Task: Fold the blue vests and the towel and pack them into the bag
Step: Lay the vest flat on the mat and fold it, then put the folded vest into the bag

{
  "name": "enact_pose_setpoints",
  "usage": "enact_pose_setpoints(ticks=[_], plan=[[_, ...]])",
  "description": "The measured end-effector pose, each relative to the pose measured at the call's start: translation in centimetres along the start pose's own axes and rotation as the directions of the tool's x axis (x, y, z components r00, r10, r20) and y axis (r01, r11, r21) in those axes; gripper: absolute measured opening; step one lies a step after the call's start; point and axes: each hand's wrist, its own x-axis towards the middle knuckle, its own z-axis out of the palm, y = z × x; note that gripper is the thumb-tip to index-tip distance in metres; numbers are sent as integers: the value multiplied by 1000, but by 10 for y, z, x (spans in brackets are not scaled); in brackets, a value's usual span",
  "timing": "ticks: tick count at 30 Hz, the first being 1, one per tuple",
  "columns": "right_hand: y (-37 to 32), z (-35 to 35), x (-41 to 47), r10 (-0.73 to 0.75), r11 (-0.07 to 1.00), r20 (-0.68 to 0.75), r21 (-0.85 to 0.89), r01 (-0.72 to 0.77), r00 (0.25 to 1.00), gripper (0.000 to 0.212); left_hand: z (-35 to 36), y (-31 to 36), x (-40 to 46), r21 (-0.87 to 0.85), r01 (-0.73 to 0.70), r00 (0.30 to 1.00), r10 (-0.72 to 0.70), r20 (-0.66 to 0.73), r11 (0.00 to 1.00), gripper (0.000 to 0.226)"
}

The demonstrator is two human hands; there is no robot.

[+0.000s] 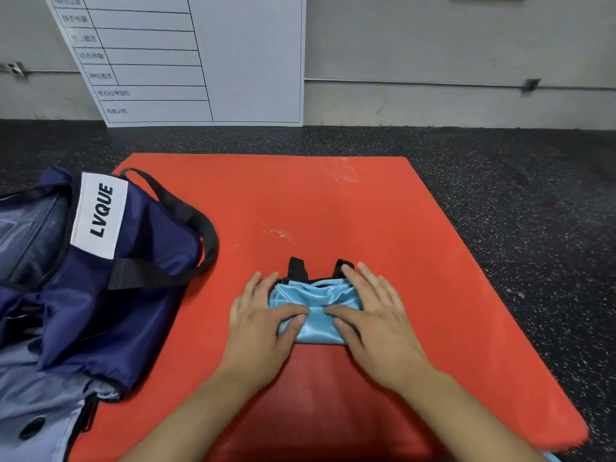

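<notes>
Red mat on speckled floor: a folded blue vest lies mid-mat, left hand and right hand pressing it flat-fingered; navy bag lies left

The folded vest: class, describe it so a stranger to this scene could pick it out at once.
Find the red mat on the dark floor. Near its middle, between the left hand and right hand, lies the vest: a small shiny light-blue bundle with black straps, paler than the navy bag.
</notes>
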Motion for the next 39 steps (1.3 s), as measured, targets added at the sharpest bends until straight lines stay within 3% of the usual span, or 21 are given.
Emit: enact_pose_setpoints(ticks=[3, 7, 11, 15, 18, 21, 24, 26, 31, 39], plan=[[18, -3, 0, 150, 985, -29, 94, -147, 988, 27, -5, -4, 2, -42, 120, 991, -117, 58, 992, 42], [30, -9, -3, 329, 877, 137, 322, -356, 934, 24, -16, -2, 10, -157, 221, 966, -193, 172, 963, 26], [28, -8, -4, 267, 848, 181, 422, -320, 946, 25, -9, -7, 15, -198, 144, 978, -109, 178, 970, 41], [25, -8, 1, 246, 801, 146, 526, -286, 958, 33, -3, 0, 16, -327, 98, 993, -71, 93, 940, 17], [22, -9, 8, 276, 683, 112, 677, -277, 955, 48, -10, 7, 18, -445, 94, 995, -68, 74, 891, 30], [19, -14, 13, 317, 474, 141, 833, -286, 938, 53, -19, 9, 21, -506, 72, 997, -61, 38, 860, 37], [12, -23, 14, 316, 307, 228, 894, -326, 921, 57, -33, 7, 19, -563, 83, 996, -53, 69, 822, 42], [4, -30, 14, 300, 251, 262, 906, -341, 917, 62, -44, 2, 13, -588, 90, 996, -58, 73, 804, 44], [-24, -42, 2, 283, 281, 261, 898, -340, 923, 66, -75, 1, -16, -576, 104, 994, -77, 71, 811, 47], [-125, -87, 23, 120, 317, 141, 933, -173, 983, 64, -170, -17, -65, -544, 63, 995, -98, -35, 837, 48]])
